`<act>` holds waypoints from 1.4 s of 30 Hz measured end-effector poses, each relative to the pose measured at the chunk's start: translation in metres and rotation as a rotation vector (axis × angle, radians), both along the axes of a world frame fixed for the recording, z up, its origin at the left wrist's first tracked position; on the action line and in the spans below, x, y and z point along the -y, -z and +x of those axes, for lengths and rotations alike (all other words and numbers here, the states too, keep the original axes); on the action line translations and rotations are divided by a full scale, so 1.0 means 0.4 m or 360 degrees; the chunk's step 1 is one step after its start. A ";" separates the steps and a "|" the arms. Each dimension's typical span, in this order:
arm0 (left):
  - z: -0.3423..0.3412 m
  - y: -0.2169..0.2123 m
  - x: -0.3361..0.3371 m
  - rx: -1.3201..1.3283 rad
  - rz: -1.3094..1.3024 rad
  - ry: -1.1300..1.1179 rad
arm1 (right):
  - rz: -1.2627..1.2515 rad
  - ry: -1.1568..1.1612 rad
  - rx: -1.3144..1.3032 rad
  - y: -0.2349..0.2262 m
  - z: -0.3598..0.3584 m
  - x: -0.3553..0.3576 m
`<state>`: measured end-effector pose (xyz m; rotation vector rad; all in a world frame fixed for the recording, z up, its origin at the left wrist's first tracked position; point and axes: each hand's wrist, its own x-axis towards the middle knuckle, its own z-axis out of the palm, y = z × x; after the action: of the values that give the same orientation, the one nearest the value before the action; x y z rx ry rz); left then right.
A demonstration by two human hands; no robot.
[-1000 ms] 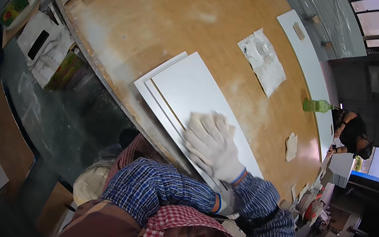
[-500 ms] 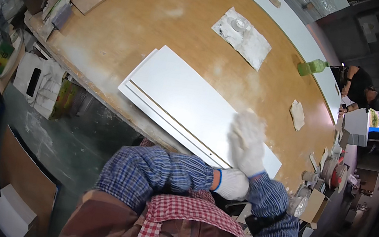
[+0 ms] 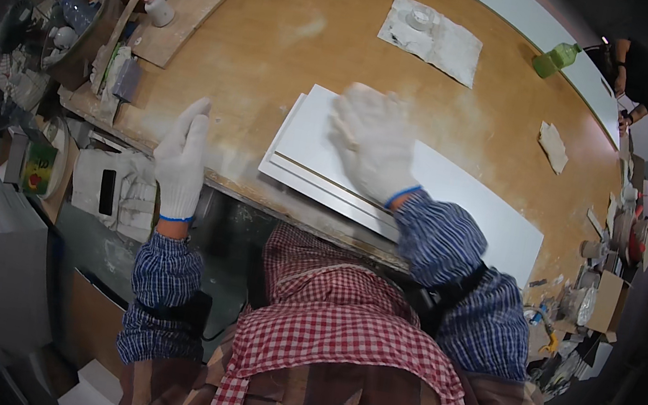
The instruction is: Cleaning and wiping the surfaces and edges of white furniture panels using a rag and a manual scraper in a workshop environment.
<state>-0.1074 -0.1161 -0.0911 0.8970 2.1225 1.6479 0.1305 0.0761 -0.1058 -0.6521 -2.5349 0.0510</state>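
Observation:
A white flat panel (image 3: pixel 469 196) lies at the near edge of the brown table, with a second white panel (image 3: pixel 280 145) showing beneath its left end. A groove runs along the near long side. My right hand (image 3: pixel 376 143), in a white knit glove, is over the left part of the top panel with its fingers spread; slight blur hides whether it touches. My left hand (image 3: pixel 182 159), gloved too, is raised near the table's front edge, left of the panels. Its fingers are stretched out and it holds nothing visible.
A white cloth (image 3: pixel 458 52) bears a small round container (image 3: pixel 419 19). Beyond are a green bottle (image 3: pixel 556 59), a long pale panel (image 3: pixel 523 14) and another person (image 3: pixel 644 79). A white squeeze bottle (image 3: pixel 158 9) stands on a wooden board (image 3: pixel 192 20). Below left, a phone (image 3: pixel 107 192) lies on cloth.
My left hand has moved from beside my right wrist out to the left. My right hand has slid toward the panel's left end. The whole view has shifted with my head.

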 end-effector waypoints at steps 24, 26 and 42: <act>0.319 -0.003 -0.490 -0.1402 -0.0594 0.1689 | -0.0714 0.2185 -0.0267 0.041 0.897 0.234; 0.312 0.015 -0.509 -0.1323 -0.0619 0.1704 | -0.0960 0.2389 -0.0727 0.062 0.951 0.284; -0.285 -0.010 -0.249 -0.0458 -0.0753 0.0454 | -0.0645 0.2168 -0.1801 0.038 0.983 0.360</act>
<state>-0.2213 -0.0166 -0.0871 1.2537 2.2880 0.8658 0.5238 -0.0681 -0.1209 -1.7178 -0.7048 0.3292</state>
